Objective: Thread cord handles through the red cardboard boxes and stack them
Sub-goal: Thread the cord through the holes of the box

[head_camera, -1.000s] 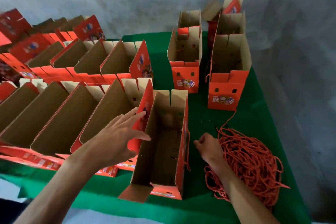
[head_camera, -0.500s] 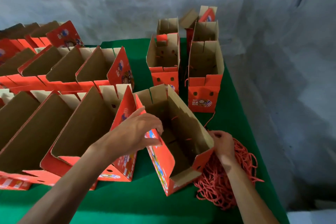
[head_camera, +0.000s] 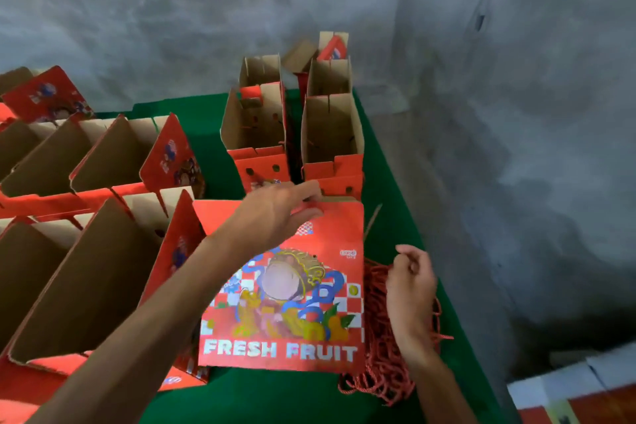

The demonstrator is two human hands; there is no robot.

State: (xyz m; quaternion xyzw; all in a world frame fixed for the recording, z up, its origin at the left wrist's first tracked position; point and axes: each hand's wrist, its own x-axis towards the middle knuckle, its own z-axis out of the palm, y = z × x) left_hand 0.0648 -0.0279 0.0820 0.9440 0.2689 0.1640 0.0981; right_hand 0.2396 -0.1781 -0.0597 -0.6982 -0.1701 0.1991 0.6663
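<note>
Two hands work one box (head_camera: 282, 289), lying printed face up near the table's right edge (head_camera: 406, 182). The left hand (head_camera: 275, 213) grips its far rim; the right hand (head_camera: 409, 282), fingers curled, apparently pinches a strand from the cord pile (head_camera: 378, 354) beside it. Threading is beginning: next, feed the cord end through a handle hole. Open boxes crowd the left; the right edge lies close.

A green-covered table (head_camera: 389, 162) carries open red boxes (head_camera: 256, 134); a red cord pile (head_camera: 382, 348) lies beside them.
</note>
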